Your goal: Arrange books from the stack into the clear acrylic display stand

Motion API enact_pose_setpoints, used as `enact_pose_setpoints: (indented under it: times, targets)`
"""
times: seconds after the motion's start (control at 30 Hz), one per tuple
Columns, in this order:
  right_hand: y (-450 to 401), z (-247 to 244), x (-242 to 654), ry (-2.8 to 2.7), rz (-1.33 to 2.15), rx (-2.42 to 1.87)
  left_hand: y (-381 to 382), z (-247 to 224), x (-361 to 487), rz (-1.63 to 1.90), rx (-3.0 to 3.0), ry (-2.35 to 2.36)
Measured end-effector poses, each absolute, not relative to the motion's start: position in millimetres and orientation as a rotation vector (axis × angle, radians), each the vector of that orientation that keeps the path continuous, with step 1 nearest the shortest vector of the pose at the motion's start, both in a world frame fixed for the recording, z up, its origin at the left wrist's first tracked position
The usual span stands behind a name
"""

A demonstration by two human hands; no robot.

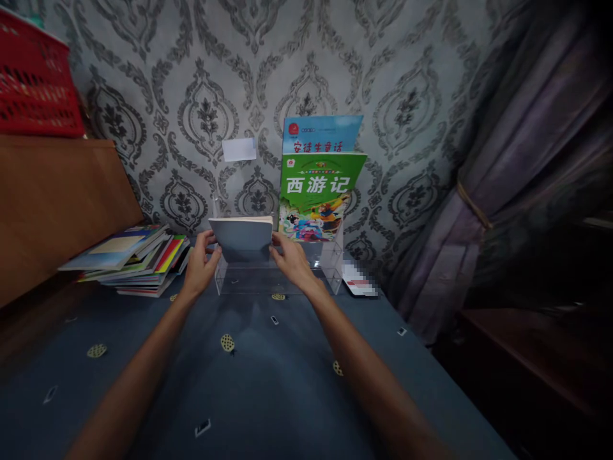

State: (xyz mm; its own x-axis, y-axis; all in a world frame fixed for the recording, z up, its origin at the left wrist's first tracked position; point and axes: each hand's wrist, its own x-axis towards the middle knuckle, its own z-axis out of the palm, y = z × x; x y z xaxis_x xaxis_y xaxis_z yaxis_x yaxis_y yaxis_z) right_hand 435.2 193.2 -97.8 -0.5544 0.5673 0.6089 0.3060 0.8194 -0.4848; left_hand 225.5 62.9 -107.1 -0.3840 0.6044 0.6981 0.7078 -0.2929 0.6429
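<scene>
A grey-covered book [242, 237] is held level between both hands at the left part of a clear acrylic rack [278, 281]. On its left edge, the fingers and thumb of my left hand [201, 263] are closed. My right hand [291, 257] grips the opposite edge, its fingertips partly hidden behind the cover. In the right part of the rack stands a green picture book [316, 198], with a blue book [323, 133] rising behind it. How far the grey book sits inside the rack cannot be made out.
A stack of books and magazines [138, 259] lies left of the rack, by a wooden cabinet [62, 204] carrying a red basket [38, 76]. A partly blurred flat item [359, 280] is to the right. Patterned wallpaper [201, 102] and a purple curtain [445, 255] border the blue tablecloth [268, 396].
</scene>
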Motion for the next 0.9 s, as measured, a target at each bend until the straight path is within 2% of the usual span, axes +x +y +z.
enact_pose_setpoints:
  times: [0.13,0.47,0.7,0.9]
  targets:
    - [199,-94,444,-2.149,0.422,-0.608,48,-116,219,-1.614,-1.643,-1.852]
    - [184,-72,456,-2.124,0.383,-0.566,-34,-105,153,-0.632,-1.240,-2.063]
    - [172,-61,465,-2.174,0.375,-0.589,-72,-98,98,-0.302,-1.081,-2.285]
    - [156,-51,475,-2.185,0.385,-0.618,-83,-88,88,-0.089,-1.146,-2.332]
